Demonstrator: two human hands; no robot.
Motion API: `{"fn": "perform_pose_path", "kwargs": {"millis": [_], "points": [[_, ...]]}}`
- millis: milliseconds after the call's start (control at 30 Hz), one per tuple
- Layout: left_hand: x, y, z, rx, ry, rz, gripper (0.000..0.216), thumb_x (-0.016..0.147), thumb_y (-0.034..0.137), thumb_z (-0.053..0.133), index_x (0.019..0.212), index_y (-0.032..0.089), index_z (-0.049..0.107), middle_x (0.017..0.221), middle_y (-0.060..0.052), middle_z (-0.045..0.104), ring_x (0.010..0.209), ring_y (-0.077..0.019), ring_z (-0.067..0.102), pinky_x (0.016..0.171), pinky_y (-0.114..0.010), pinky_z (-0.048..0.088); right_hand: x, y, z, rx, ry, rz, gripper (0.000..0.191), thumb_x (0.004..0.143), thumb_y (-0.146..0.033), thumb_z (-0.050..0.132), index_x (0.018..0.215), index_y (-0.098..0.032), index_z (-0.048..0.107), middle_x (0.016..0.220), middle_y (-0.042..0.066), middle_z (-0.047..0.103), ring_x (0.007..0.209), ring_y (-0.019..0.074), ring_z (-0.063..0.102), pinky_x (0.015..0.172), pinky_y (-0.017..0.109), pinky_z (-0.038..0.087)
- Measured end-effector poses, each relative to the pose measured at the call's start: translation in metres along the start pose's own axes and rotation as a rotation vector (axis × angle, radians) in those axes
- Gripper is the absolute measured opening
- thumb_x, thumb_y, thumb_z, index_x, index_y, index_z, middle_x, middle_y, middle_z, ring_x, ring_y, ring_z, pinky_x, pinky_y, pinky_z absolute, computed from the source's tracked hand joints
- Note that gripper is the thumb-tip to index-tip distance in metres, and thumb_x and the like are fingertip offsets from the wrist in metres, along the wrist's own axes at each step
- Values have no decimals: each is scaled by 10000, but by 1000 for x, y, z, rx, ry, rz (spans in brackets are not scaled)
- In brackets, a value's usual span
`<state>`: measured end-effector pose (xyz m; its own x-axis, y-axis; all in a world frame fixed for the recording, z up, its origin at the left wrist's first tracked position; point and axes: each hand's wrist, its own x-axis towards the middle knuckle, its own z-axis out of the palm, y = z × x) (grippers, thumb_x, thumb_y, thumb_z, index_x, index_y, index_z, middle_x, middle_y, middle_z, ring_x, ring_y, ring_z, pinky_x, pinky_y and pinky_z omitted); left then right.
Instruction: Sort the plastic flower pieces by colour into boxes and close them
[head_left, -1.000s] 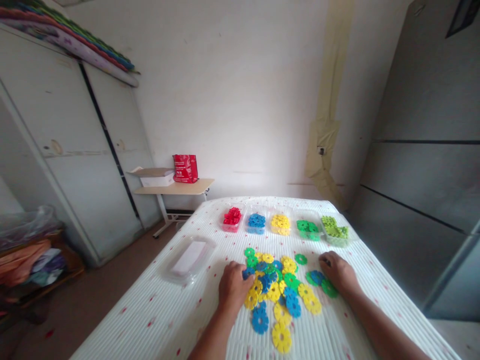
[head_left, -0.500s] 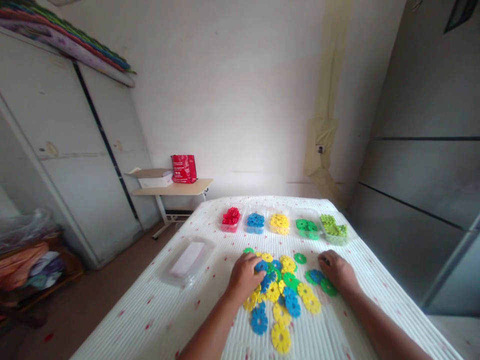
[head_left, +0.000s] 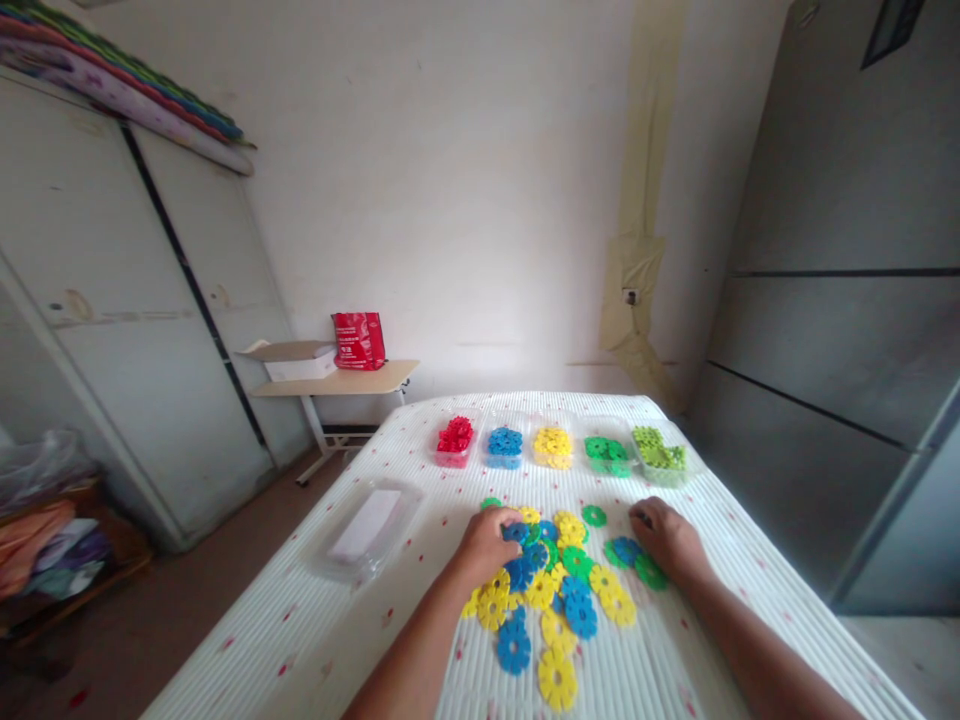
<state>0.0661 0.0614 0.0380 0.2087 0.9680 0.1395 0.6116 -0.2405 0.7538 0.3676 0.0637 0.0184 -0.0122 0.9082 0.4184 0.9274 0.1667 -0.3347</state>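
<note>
My left hand rests at the left edge of a loose pile of flower-shaped plastic discs. Its thumb and fingers are apart, touching the pile beside a blue disc. Yellow discs lie just below that hand, and a green disc sits within the pile. My right hand is on the table to the right, fingers curled inward; whatever they may hold is hidden. Close by its wrist lie a green disc and a blue disc.
Across the back stand clear tubs of red discs, blue discs, yellow discs, green discs and light green discs. A clear plastic lid lies left on the quilted white cloth. Behind is a side table.
The view has shifted slightly. My left hand has drawn a little left, and more yellow discs show below it. My right hand stays in about the same place.
</note>
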Motion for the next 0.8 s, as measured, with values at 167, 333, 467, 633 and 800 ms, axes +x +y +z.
{"fn": "perform_pose_path", "kwargs": {"millis": [167,333,467,633,800], "points": [[-1,-3,4,18,48,24,489,533,76,560,1003,199,621,851,0,611,751,-131,556,683,-222,444,0,1,0,-1,-6,4,196,762,-225,413,737,-190,604,788,26,593,703,133,546,627,216,366],[-4,1,1,87,25,89,469,529,63,533,966,197,635,896,-16,614,835,-153,562,759,-245,436,0,1,0,-7,-15,6,200,767,-227,407,742,-189,601,796,29,592,709,134,551,626,216,364],[-3,6,-1,105,-12,94,420,529,76,543,920,177,655,853,-15,593,757,-138,555,696,-233,443,1,1,0,-13,-12,6,198,764,-220,405,737,-190,599,790,26,589,707,133,548,617,215,358],[2,9,-5,75,-47,74,409,511,78,576,903,155,664,838,-16,578,701,-128,546,649,-228,441,1,3,2,-7,-19,-15,199,767,-218,401,736,-191,596,791,24,586,709,130,544,632,214,362],[5,11,-8,36,-84,26,451,501,74,602,936,177,662,792,-4,592,724,-143,547,653,-231,445,1,3,2,17,-15,-10,199,768,-222,403,739,-186,597,790,29,584,711,133,538,640,220,366]]}}
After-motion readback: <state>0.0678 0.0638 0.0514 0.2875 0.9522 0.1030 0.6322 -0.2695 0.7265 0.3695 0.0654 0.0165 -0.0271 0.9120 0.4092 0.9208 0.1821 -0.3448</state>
